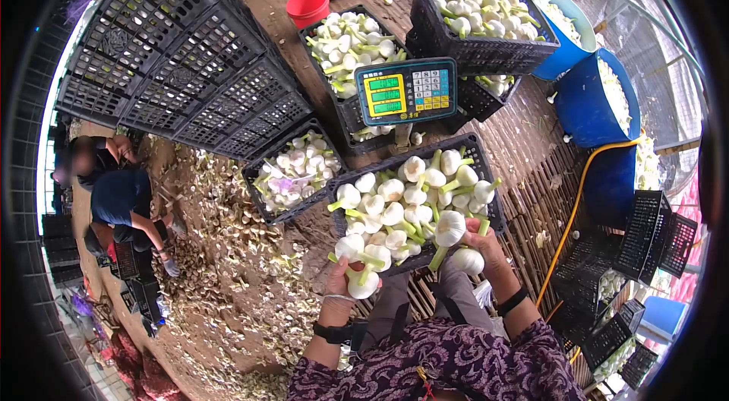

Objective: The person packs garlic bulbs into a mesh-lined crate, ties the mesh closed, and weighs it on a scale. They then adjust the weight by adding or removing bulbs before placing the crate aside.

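Observation:
My left hand [337, 288] is closed around the green stems of garlic bulbs, with one bulb [363, 285] hanging at its fingers. My right hand [490, 249] grips more garlic by the stems; a large bulb [449, 227] and a lower bulb [468, 260] are beside its fingers. Both hands are at the near edge of a black plastic crate [495, 207] filled with white, short-stemmed garlic bulbs [392, 190]. Behind that crate stands a scale display [407, 91] with green-lit readouts and a keypad.
Black crates of garlic [486, 48] stand beyond the scale, and a tall crate stack [190, 52] rises at left. Blue tubs [588, 101] line the right side, near a yellow hose [571, 222]. A red bucket [307, 7] sits behind. Another person [125, 196] bends over at left.

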Motion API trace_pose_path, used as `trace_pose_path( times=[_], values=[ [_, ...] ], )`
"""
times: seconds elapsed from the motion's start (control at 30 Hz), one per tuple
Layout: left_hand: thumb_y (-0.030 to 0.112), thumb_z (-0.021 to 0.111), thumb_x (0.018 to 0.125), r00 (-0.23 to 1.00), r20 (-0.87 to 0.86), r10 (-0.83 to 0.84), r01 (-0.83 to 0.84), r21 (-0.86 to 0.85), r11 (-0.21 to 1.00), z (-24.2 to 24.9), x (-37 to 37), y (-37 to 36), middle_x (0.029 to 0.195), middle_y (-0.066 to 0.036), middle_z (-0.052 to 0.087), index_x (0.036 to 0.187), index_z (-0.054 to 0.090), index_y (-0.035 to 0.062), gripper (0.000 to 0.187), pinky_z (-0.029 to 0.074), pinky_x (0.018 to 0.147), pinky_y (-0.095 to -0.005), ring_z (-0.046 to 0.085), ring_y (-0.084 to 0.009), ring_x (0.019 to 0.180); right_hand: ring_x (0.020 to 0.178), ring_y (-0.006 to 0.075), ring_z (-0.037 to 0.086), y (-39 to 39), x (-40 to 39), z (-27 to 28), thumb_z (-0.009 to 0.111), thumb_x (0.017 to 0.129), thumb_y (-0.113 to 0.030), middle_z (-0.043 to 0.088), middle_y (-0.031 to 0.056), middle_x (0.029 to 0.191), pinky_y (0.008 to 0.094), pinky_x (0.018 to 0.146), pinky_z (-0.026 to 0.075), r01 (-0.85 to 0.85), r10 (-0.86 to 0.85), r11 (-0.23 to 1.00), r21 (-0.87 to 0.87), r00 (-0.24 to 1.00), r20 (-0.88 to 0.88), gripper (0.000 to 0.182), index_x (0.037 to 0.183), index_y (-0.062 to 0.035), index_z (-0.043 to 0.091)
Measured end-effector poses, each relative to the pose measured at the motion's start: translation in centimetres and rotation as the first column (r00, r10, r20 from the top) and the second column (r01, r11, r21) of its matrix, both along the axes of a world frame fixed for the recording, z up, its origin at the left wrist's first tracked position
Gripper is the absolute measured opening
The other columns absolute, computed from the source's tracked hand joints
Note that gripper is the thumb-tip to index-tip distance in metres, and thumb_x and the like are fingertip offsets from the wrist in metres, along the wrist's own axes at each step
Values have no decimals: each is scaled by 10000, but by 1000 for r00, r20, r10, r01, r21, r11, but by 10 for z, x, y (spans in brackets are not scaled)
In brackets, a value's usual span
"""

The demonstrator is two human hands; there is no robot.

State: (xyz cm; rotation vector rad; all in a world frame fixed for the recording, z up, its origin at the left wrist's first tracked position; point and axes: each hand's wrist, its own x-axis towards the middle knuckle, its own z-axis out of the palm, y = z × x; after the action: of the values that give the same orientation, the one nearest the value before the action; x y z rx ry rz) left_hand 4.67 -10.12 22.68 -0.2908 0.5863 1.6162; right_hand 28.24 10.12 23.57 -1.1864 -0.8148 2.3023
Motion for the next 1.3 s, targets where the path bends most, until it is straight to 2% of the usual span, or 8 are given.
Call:
trace_pose_path(
  times=[0.43,0.7,0.9,1.07,1.13,1.17,1.23,1.3],
  values=[
    [323,668,753,1000,1,26,-25,-127,992,13,-6,12,1024,-129,581,1165,464,66,527,531,595,-534,600,-342,851,823,195,612,-3,-11,12,642,754,-239,606,101,979,320,723,517,-12,12,1000,-15,1000,-17,441,1103,2,519],
    [411,616,776,998,-21,-59,56,-127,990,4,-6,22,1134,-155,541,1264,389,78,633,526,587,-506,571,-320,949,766,275,622,-9,8,-13,641,774,-332,566,173,1012,342,633,548,62,-145,920,-386,971,-190,615,1230,-13,380],
    [540,521,787,971,-146,-190,190,-9,982,-1,8,53,1176,-171,504,1281,355,57,711,492,556,-538,548,-392,924,685,229,628,30,48,18,576,821,-392,623,121,825,327,620,527,348,-387,858,-377,922,-30,492,1087,16,503],
    [609,424,790,967,-244,-79,42,-151,988,16,52,109,1015,-258,554,1217,388,-7,750,517,457,-454,594,-412,686,649,281,611,197,144,24,518,824,-374,580,188,948,382,513,534,643,-529,736,211,741,-413,526,1181,1,426],
    [603,429,792,953,-284,-105,64,-151,987,23,63,123,1031,-245,554,1224,384,2,742,518,461,-455,594,-416,711,815,288,602,309,199,77,388,844,-584,563,188,1023,379,574,537,753,-687,658,23,612,-391,690,1206,3,414],
    [599,434,793,960,-267,-78,37,-154,987,37,74,134,1065,-222,546,1241,377,30,726,517,468,-468,589,-414,763,938,338,560,363,261,66,330,818,-667,522,220,1101,408,621,539,540,-305,797,272,748,-590,782,1229,-4,388],
    [595,439,795,967,-251,-37,0,-147,989,41,85,148,1099,-199,539,1258,370,58,713,515,474,-480,585,-411,815,1017,444,488,422,284,116,387,817,-639,427,299,1192,455,683,529,891,-834,453,26,433,-340,766,1265,-20,340],
    [595,447,794,971,-238,-19,-23,-174,985,38,91,145,1164,-159,512,1305,329,123,705,509,487,-507,562,-400,904,921,421,541,449,289,127,498,842,-498,518,264,1065,496,708,514,921,-944,320,222,329,-5,671,1291,-46,285]
  ],
)
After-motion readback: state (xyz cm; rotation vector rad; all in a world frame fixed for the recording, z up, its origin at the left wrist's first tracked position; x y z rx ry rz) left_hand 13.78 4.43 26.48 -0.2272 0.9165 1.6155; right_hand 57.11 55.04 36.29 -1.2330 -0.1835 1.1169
